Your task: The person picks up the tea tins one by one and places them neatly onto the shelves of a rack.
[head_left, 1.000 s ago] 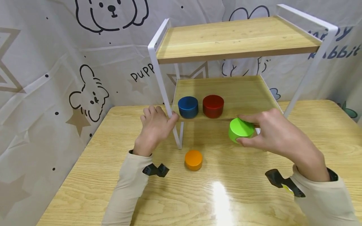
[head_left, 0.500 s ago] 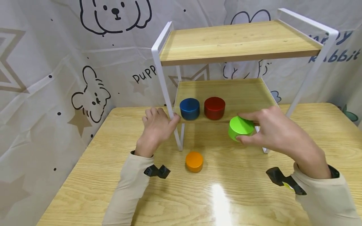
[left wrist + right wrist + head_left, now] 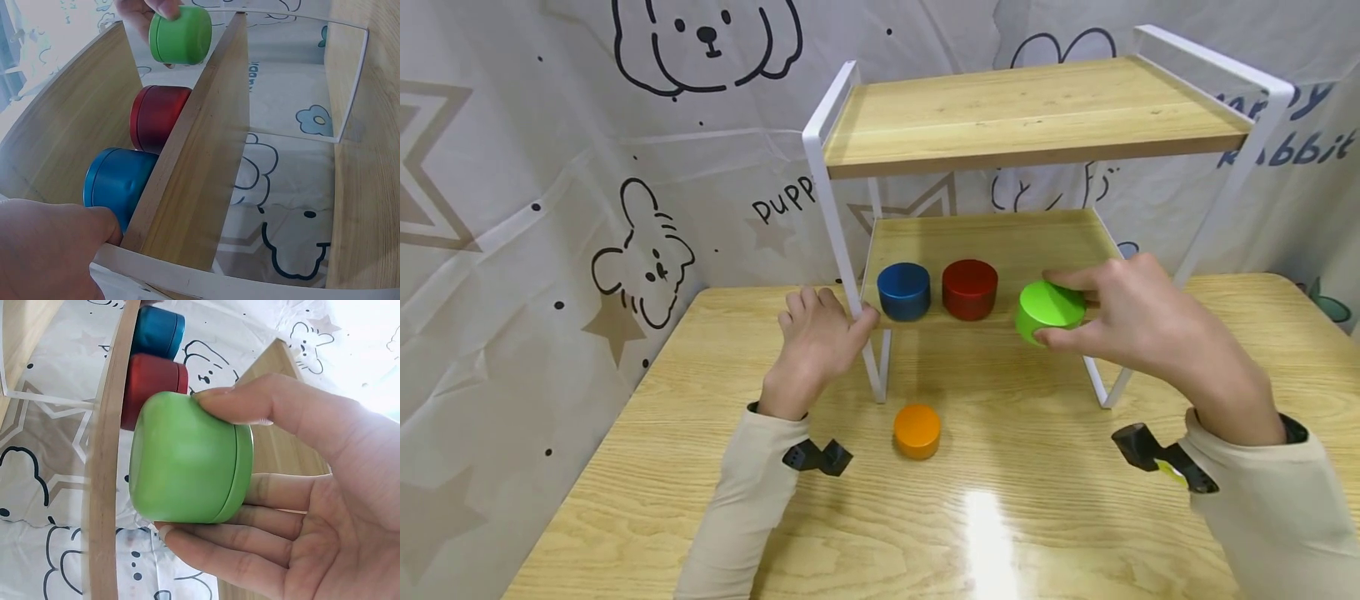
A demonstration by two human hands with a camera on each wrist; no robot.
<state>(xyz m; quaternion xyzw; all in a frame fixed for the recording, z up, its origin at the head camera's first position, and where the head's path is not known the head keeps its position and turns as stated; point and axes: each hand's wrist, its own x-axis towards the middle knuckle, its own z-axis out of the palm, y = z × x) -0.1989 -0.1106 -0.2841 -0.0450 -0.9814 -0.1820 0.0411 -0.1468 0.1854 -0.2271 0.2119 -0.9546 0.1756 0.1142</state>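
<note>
My right hand [image 3: 1150, 321] pinches a lime-green round tin [image 3: 1049, 310] between thumb and fingers. In the head view the tin overlaps the front edge of the lower shelf [image 3: 1037, 242], right of a red tin [image 3: 970, 289]. A matching blue tin [image 3: 904, 292] stands left of the red one, both on that shelf. The right wrist view shows the green tin [image 3: 187, 459] with its lid seam toward the palm. At the rack's left front post [image 3: 838, 242], my left hand [image 3: 816, 346] grips with its thumb across the white metal. An orange tin [image 3: 917, 432] sits on the table before the rack.
The white-framed rack has a wooden upper shelf [image 3: 1037, 108] above the lower one. Its right front post [image 3: 1213, 196] stands just behind the right hand. Underneath is a wood-grain table [image 3: 865, 533]; a printed curtain [image 3: 730, 150] hangs behind and at the left.
The right hand has raised the green tin from below the lower shelf's edge to about shelf height, slightly rightward. The left hand stays at the post, and the other tins stay put.
</note>
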